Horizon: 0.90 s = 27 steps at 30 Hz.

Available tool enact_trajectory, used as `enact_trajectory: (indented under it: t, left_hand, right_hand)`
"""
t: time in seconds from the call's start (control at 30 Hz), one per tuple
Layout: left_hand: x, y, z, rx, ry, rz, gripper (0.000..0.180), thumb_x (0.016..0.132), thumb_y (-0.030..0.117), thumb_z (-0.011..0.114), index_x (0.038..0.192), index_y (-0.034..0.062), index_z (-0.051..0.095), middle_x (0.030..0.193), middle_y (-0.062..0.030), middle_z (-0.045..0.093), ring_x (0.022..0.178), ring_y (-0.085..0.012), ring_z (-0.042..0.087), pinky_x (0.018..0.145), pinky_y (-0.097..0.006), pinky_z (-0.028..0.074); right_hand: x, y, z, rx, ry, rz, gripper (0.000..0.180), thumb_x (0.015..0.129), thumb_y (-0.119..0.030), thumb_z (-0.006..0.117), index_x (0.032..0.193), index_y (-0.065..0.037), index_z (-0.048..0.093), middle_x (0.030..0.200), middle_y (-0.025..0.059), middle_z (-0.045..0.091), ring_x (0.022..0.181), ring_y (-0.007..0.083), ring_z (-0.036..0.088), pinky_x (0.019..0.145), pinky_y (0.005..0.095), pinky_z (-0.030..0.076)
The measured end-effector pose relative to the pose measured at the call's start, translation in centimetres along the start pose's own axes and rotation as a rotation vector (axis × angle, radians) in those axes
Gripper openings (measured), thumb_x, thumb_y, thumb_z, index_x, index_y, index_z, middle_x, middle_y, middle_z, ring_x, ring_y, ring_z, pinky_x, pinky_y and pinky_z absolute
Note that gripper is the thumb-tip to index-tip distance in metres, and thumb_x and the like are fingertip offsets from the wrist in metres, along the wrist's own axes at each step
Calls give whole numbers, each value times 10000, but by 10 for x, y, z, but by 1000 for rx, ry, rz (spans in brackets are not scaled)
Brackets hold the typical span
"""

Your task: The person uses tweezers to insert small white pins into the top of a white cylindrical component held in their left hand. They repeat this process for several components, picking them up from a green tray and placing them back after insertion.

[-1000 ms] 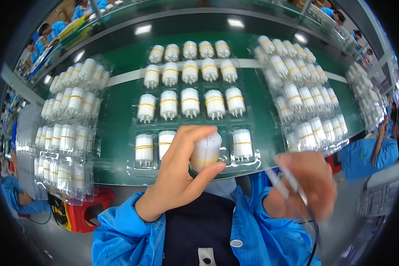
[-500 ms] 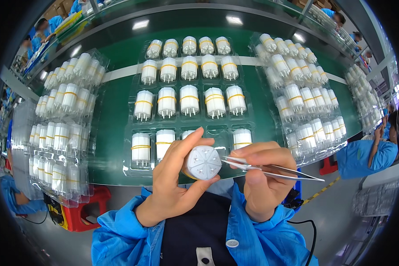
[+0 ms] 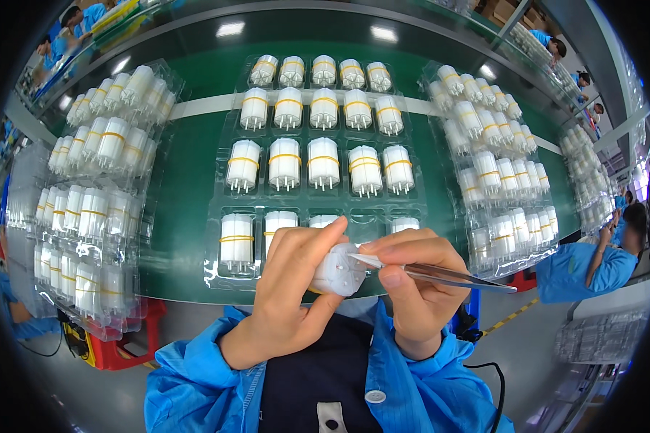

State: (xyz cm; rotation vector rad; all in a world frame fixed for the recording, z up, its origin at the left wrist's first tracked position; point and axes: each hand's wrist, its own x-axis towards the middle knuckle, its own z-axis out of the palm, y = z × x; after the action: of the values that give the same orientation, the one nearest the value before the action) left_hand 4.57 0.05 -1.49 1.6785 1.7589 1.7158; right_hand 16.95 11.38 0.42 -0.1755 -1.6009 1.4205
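Observation:
My left hand (image 3: pixel 284 292) is closed around a white round bundle (image 3: pixel 336 274) of wedge-shaped plastic pieces, its segmented end turned toward the right. A bit of yellow band shows under the bundle near my thumb. My right hand (image 3: pixel 420 285) pinches a pair of metal tweezers (image 3: pixel 458 280) with pale tips. Those tips touch or hover at the bundle's end face; whether they grip anything there is too small to tell. Just beyond my hands lies a clear plastic tray (image 3: pixel 220 249) holding similar yellow-banded white bundles (image 3: pixel 236 242) with pins at one end.
The tray stands on a green work surface (image 3: pixel 177 216). Stacked trays of white bundles rise at the left (image 3: pixel 90 209) and right (image 3: pixel 509 173). A red stool (image 3: pixel 126 350) is below at the left. A co-worker in a blue jacket (image 3: pixel 585 267) sits at the far right.
The bundle has tipped so its end faces more to the right. The tweezers' tips have come together and moved onto that end. The whole view has shifted slightly.

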Motion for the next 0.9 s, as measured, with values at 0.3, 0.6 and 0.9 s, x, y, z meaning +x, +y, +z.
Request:
enact_trajectory:
  t: [0.3,0.6,0.9]
  left_hand:
    - [2,-3,-5,15,-52,71,742,641,-87,658,1362,-76,482,1114,-200,575,960,-343,542,837,-407,452]
    - [3,1,-10,7,-89,66,744,649,-75,672,1366,-81,474,1102,-204,576,949,-344,542,830,-411,451]
    - [4,1,-13,-61,-133,61,746,658,-66,683,1372,-76,465,1087,-207,570,936,-344,535,826,-410,446]
  right_hand:
    - [7,-1,-2,-81,-65,-7,137,774,25,729,905,38,693,879,182,725,793,232,699,689,296,539]
    - [5,-5,-2,1,-23,97,120,788,37,707,907,49,692,880,182,720,794,213,684,705,288,526]
    - [11,-7,-9,-4,-111,101,128,769,40,714,897,49,699,878,194,714,797,228,687,725,299,533]
